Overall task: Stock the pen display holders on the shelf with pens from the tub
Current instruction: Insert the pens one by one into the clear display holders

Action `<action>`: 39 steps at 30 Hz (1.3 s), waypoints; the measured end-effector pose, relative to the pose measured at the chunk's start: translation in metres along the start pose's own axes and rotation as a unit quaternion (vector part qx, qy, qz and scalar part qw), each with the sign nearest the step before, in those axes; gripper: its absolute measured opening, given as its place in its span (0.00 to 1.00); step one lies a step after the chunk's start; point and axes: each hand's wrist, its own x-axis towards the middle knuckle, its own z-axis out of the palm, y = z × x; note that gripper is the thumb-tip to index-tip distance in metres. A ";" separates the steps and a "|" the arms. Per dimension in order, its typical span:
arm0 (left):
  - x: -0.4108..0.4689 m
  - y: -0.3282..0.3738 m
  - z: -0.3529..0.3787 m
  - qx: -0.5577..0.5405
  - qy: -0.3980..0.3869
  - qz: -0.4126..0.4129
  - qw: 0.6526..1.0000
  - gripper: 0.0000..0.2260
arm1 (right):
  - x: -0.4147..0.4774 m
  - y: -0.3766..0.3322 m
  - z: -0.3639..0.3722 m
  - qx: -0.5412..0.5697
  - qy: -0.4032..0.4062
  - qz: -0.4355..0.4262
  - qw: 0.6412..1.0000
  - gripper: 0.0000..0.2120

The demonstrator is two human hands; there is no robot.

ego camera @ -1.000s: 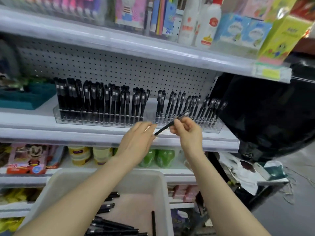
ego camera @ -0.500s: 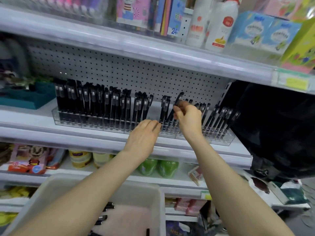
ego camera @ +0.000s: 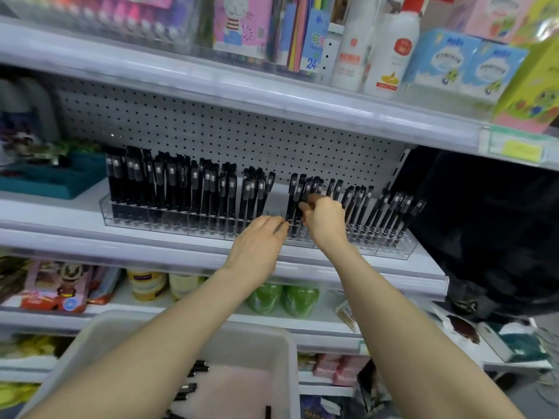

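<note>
Tub (ego camera: 281, 352) is cut off by the bottom edge & partly covered by both forearms; only a few loose pens (ego camera: 196, 367) are seen inside. On the shelf (ego camera: 90, 237), near its front edge, a black pen (ego camera: 307, 189) is pinched by the right hand (ego camera: 325, 220), fingers curled, approx. mid-row in the clear display holder (ego camera: 169, 228); pen's lower end can't be made out. Left hand (ego camera: 260, 240) is held flat, fingers straight, tips touching holder's front wall.

The pen display holders (ego camera: 169, 220) stand in a row on the middle shelf (ego camera: 90, 240), before the pegboard (ego camera: 211, 137), with pens (ego camera: 181, 189) upright in them. A tray (ego camera: 60, 182) lies to their left. The tub (ego camera: 257, 337) sits below and in front, with more pens lying in it. Bottles (ego camera: 348, 49) stand on the upper shelf (ego camera: 242, 86).
</note>
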 end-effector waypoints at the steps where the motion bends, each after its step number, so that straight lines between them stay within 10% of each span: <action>1: 0.000 -0.001 0.000 -0.002 0.000 0.004 1.000 0.29 | 0.000 -0.001 0.001 -0.004 0.000 0.005 1.000 0.08; 18: -0.098 -0.047 -0.021 -0.088 0.047 -0.040 0.994 0.17 | -0.118 -0.007 0.025 0.134 0.080 0.016 0.988 0.10; 29: -0.208 -0.091 0.023 -0.042 -0.037 -0.069 0.996 0.20 | -0.238 -0.015 0.113 0.106 -0.123 0.011 0.987 0.05; 39: -0.201 -0.101 0.026 -0.082 -0.001 -0.066 0.995 0.15 | -0.254 -0.020 0.144 -0.023 -0.247 -0.190 0.950 0.16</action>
